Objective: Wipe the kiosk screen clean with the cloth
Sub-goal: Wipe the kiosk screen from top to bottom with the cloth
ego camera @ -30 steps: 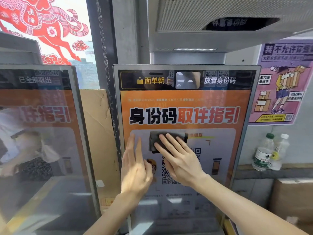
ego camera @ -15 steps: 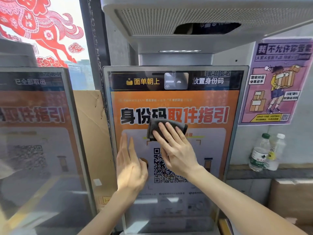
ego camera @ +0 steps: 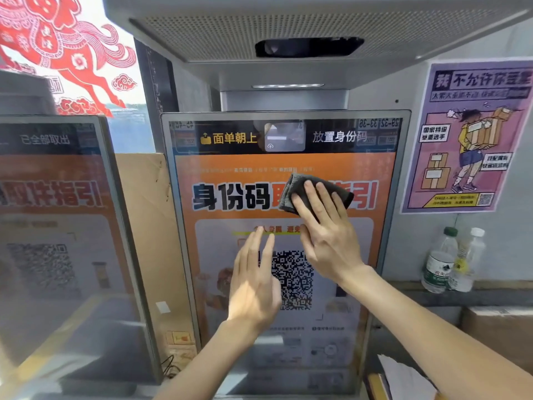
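Observation:
The tall kiosk screen (ego camera: 219, 168) stands upright in front of me, showing an orange banner with bold characters and a QR code lower down. A folded dark grey cloth (ego camera: 300, 189) lies flat against the banner text, right of centre. My right hand (ego camera: 328, 235) presses on the cloth with the fingers spread flat over it. My left hand (ego camera: 253, 284) is held upright at the screen's middle, just left of the QR code, fingers straight and holding nothing. Whether it touches the glass is unclear.
A second kiosk screen (ego camera: 57, 226) stands at the left, with cardboard (ego camera: 144, 212) between the two. The grey scanner hood (ego camera: 288, 30) overhangs the top. Two plastic bottles (ego camera: 450, 261) stand on a ledge at the right, under a purple poster (ego camera: 467, 134). Cardboard boxes (ego camera: 496, 333) sit lower right.
My right hand has slid the cloth up and to the right, from the white panel above the QR code onto the banner text. My left hand stays near the screen's middle.

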### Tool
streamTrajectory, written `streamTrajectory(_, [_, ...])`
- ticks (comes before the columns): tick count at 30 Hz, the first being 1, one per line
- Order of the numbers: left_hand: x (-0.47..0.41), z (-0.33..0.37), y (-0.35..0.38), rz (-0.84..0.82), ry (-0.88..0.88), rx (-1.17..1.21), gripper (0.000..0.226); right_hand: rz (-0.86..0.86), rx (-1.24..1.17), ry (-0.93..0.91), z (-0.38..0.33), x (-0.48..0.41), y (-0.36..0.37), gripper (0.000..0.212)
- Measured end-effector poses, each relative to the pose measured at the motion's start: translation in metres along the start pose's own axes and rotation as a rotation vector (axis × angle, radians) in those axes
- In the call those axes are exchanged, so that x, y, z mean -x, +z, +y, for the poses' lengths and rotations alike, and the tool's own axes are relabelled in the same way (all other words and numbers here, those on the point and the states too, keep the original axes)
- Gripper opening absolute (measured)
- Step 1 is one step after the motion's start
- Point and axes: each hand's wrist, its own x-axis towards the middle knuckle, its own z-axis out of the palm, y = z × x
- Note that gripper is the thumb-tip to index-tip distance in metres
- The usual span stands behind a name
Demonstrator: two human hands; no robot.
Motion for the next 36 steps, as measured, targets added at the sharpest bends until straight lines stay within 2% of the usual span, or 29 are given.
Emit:
streamTrajectory(5, [0.001,0.003,0.006,-0.018,-0.045,-0.035,0.092,-0.093,-0.027,-0.073,-0.007,0.041,0.014,0.067])
streamTrajectory(11, [0.003,0.006,0.008,-0.084,-0.084,-0.109,0.098,-0.18,0.058,-0.206,0.019,0.081,0.013,0.072])
streamTrajectory(19, [0.002,0.012,0.014,-0.074,-0.096,-0.185,0.101,-0.028,0.009,-0.02,0.011,0.021,0.002,0.065])
streamTrajectory(25, [0.003,0.013,0.018,0.008,-0.091,-0.161,0.095,-0.125,-0.019,-0.103,0.012,0.062,0.009,0.067])
streamTrajectory(27, [0.006,0.015,0.022,0.038,-0.005,-0.2,0.096,-0.173,-0.001,-0.147,0.02,0.082,0.008,0.068])
streamTrajectory(31, [0.012,0.03,0.039,-0.031,0.197,-0.277,0.099,-0.18,0.07,-0.13,0.05,0.097,-0.007,0.068])
streamTrajectory(36, [0.011,0.046,0.055,-0.096,0.109,-0.279,0.097,-0.078,0.077,-0.011,0.071,0.054,-0.025,0.064])
